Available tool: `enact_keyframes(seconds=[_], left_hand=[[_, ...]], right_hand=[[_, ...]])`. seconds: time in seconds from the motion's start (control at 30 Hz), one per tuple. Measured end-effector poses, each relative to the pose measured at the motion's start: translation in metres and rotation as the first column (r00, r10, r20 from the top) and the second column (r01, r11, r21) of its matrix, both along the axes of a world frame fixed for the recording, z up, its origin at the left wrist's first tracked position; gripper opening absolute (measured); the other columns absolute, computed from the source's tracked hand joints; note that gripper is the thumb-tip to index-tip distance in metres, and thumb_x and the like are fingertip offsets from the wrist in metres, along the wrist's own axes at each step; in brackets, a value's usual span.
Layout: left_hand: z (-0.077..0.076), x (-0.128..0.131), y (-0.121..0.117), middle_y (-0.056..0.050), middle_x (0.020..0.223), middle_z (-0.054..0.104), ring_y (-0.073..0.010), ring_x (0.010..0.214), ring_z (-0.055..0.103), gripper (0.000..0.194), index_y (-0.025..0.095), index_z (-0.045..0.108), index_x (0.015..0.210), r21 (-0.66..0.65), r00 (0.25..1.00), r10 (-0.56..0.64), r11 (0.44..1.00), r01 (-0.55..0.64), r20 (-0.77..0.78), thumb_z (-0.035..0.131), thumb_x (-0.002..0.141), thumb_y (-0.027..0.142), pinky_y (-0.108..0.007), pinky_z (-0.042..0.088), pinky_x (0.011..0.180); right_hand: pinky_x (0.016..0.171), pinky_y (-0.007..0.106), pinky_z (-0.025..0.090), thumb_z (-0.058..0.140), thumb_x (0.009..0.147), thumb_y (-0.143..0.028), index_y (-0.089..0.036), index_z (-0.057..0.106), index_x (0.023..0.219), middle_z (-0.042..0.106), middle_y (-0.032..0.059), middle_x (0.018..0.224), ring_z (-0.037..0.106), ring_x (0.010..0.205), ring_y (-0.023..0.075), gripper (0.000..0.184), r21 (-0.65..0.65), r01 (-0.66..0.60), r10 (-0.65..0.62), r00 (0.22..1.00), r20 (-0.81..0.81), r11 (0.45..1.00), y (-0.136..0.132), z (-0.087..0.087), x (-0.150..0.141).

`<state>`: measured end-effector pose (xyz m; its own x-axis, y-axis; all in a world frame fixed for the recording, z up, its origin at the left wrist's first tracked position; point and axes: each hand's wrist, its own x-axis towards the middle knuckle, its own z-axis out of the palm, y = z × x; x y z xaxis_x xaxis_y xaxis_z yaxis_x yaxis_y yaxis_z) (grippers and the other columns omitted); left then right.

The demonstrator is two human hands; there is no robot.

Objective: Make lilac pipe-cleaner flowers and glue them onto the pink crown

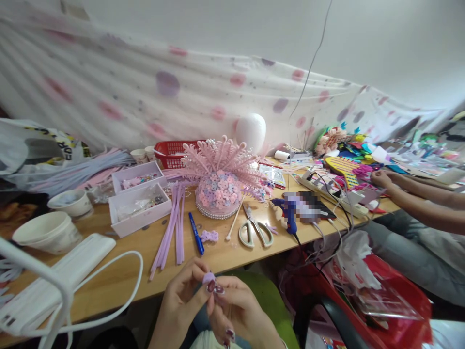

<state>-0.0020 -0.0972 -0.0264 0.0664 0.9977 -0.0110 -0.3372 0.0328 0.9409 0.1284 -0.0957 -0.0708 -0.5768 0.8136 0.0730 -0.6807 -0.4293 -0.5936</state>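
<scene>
My left hand [187, 293] and my right hand [241, 303] meet just below the table's front edge. Both are closed, pinching a small lilac chenille piece [208, 277] between the fingertips; the fingers hide much of it. On the table beyond them lie a blue marker [196, 233], a finished-looking lilac chenille bow [209, 236] and a bunch of lilac chenille stems [169, 228]. A pair of scissors [255, 229] rests with its handles toward me. Behind stands a dome covered in pastel flowers [219, 194], topped with pink chenille plumes [223, 160].
A blue glue gun [289, 215] and power strips [332, 196] with tangled cables are on the right. Left are white boxes [140, 215] of beads, paper cups [47, 232] and a white lamp [65, 276]. A co-worker's hands [381, 179] work at far right.
</scene>
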Motion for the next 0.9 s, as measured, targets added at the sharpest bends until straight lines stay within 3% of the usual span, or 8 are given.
enact_keyframes(seconds=[0.37, 0.67, 0.73, 0.8, 0.9], left_hand=[[0.004, 0.002, 0.002, -0.002, 0.073, 0.057, -0.0174, 0.069, 0.055, 0.041, 0.018, 0.07, 0.056, 0.018, 0.999, 0.0, 1.0, 0.001, -0.039, 0.085, 0.068, 0.053, -0.026, 0.045, 0.067], [0.0, 0.003, 0.003, 0.0, 0.07, 0.059, -0.0146, 0.065, 0.055, 0.037, 0.017, 0.071, 0.061, 0.004, 0.998, 0.044, 0.999, -0.044, 0.046, 0.089, 0.065, 0.048, -0.023, 0.044, 0.063], [0.0, 0.002, 0.003, 0.0, 0.067, 0.06, -0.0136, 0.065, 0.055, 0.038, 0.016, 0.069, 0.061, -0.06, 0.993, 0.077, 0.996, -0.072, 0.088, 0.091, 0.063, 0.047, -0.022, 0.045, 0.063], [-0.002, 0.001, 0.005, 0.001, 0.063, 0.06, -0.0131, 0.063, 0.055, 0.039, 0.016, 0.067, 0.062, -0.149, 0.988, 0.089, 0.986, -0.07, 0.127, 0.091, 0.063, 0.047, -0.021, 0.045, 0.061], [-0.005, 0.0, 0.007, 0.001, 0.059, 0.061, -0.0131, 0.058, 0.057, 0.041, 0.016, 0.064, 0.062, -0.245, 0.977, 0.067, 0.969, -0.016, 0.201, 0.091, 0.063, 0.047, -0.022, 0.047, 0.056]], right_hand=[[0.029, 0.016, 0.034, 0.07, 0.084, -0.038, -0.014, 0.067, 0.066, 0.039, -0.0102, 0.031, 0.026, 0.023, 0.0048, 0.03, -0.031, 0.132, -0.13, 0.99, 0.055, 0.991, -0.003, 0.016, -0.002], [0.031, 0.018, 0.034, 0.073, 0.079, -0.051, -0.017, 0.061, 0.066, 0.042, -0.0089, 0.035, 0.031, 0.027, 0.0064, 0.038, -0.038, 0.223, -0.208, 0.948, 0.24, 0.974, -0.001, 0.01, -0.004], [0.033, 0.017, 0.035, 0.077, 0.079, -0.052, -0.017, 0.062, 0.074, 0.05, -0.0076, 0.042, 0.036, 0.031, 0.0061, 0.038, 0.042, 0.328, -0.323, 0.89, 0.321, 0.944, -0.001, 0.013, -0.002], [0.04, 0.015, 0.04, 0.078, 0.08, -0.053, -0.017, 0.063, 0.079, 0.058, -0.0046, 0.051, 0.046, 0.04, 0.0064, 0.039, 0.181, 0.437, -0.472, 0.782, 0.408, 0.881, -0.001, 0.018, 0.0], [0.049, 0.017, 0.045, 0.072, 0.086, -0.055, -0.017, 0.064, 0.08, 0.064, -0.0006, 0.059, 0.056, 0.052, 0.0098, 0.04, 0.363, 0.452, -0.58, 0.65, 0.491, 0.815, -0.003, 0.024, 0.005]])
